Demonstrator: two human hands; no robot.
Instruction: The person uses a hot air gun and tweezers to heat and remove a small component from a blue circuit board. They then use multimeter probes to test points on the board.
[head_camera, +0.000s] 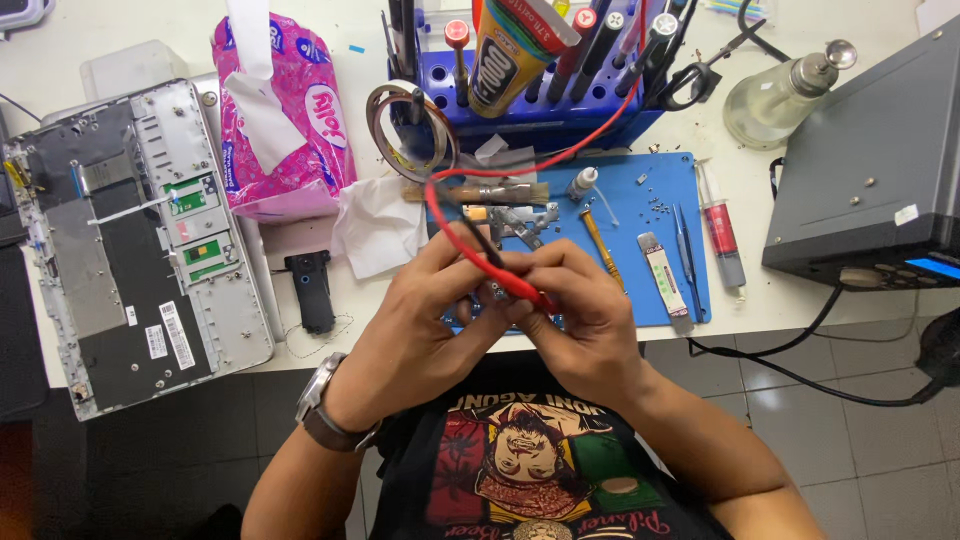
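Note:
My left hand (425, 325) and my right hand (580, 315) meet above the front edge of a blue work mat (640, 200). The right hand grips a red probe (510, 285) whose red lead (560, 150) loops up toward the back of the desk. A black probe (478, 240) runs between my left fingers. Both tips point at a small metal part (497, 292) pinched between my fingertips; it is mostly hidden. A metal hinge bracket (520, 222) lies on the mat just beyond my hands.
An opened laptop chassis (130, 240) lies at left. A pink tissue pack (285, 110), a blue tool rack (530, 90), tape rolls (410, 130), a glass dispenser bottle (780, 95), a syringe (722, 230), tweezers (685, 250) and a dark device (880, 170) surround the mat.

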